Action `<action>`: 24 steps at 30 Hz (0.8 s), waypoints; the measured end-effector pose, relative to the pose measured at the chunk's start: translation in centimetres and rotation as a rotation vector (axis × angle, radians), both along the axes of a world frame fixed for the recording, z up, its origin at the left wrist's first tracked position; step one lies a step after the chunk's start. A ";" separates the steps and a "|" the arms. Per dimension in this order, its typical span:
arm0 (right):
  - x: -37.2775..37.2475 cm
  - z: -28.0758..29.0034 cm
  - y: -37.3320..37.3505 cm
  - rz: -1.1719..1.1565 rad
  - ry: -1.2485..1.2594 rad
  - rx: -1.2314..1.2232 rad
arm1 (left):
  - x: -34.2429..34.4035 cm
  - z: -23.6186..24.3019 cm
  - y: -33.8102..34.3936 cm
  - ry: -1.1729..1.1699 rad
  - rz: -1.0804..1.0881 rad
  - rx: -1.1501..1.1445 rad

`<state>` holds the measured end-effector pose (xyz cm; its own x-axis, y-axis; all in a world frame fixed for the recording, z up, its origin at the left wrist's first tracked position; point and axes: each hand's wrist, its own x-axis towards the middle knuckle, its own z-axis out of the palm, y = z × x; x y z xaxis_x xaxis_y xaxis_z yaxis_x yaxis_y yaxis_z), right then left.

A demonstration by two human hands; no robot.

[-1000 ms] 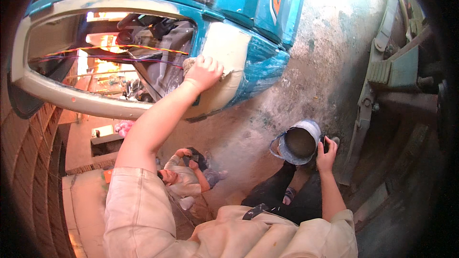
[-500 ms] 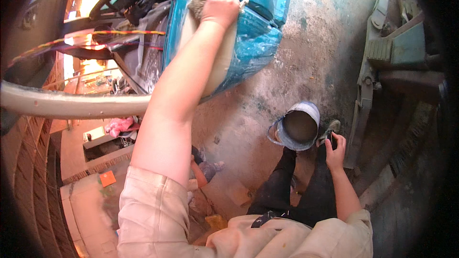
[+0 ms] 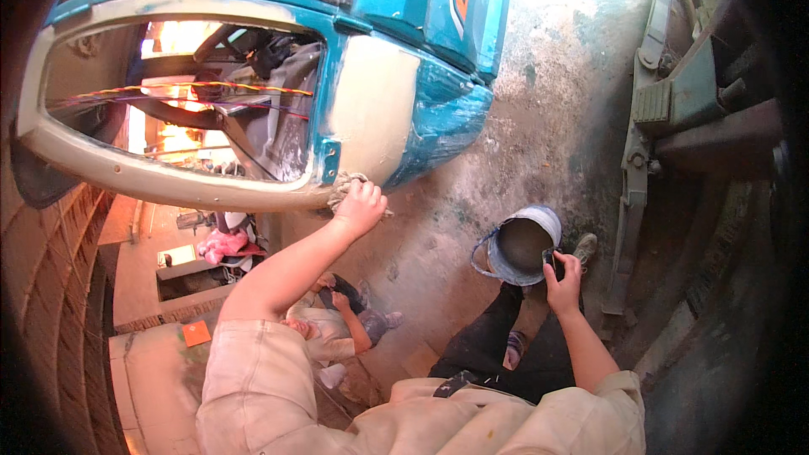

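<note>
Left hand: a rumpled, beige-grey cloth is grasped by the bent fingers; the arm is stretched forward and to the left.
Cloth position: it is held at the lower corner of a glossy turquoise vehicle body with dull cream patches, just below a small turquoise bracket beside the window opening.
Right hand: a small, black, hard-edged object is gripped by the curled fingers; its kind cannot be told.
Bucket: a round, blue-and-white bucket filled with murky grey liquid is seen beyond the legs in black trousers, its handle hanging at the left. It is partly overlapped by the right hand; whether they touch cannot be told.
Window opening: it is crossed by thin red, yellow and purple wires.
Right side: a grey-green, bolted metal frame is set along the stained concrete floor.
Lower left: a co-worker in a light shirt is seen low down behind the left arm; farther left, a flat orange square and a pink bundle are seen.
</note>
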<state>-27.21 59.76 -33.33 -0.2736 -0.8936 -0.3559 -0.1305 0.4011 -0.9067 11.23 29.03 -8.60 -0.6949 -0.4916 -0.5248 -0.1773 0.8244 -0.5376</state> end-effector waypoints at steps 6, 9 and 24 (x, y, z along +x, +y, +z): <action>-3.2 -1.9 2.8 -0.002 0.059 0.100 | -11.2 5.1 -9.4 0.206 0.000 -0.242; -3.7 -3.0 2.9 0.010 0.066 0.095 | -10.6 5.2 -12.2 0.246 0.054 -0.413; -6.3 -1.8 -0.9 -0.076 0.061 0.014 | -5.8 0.3 -4.9 0.117 0.094 -0.039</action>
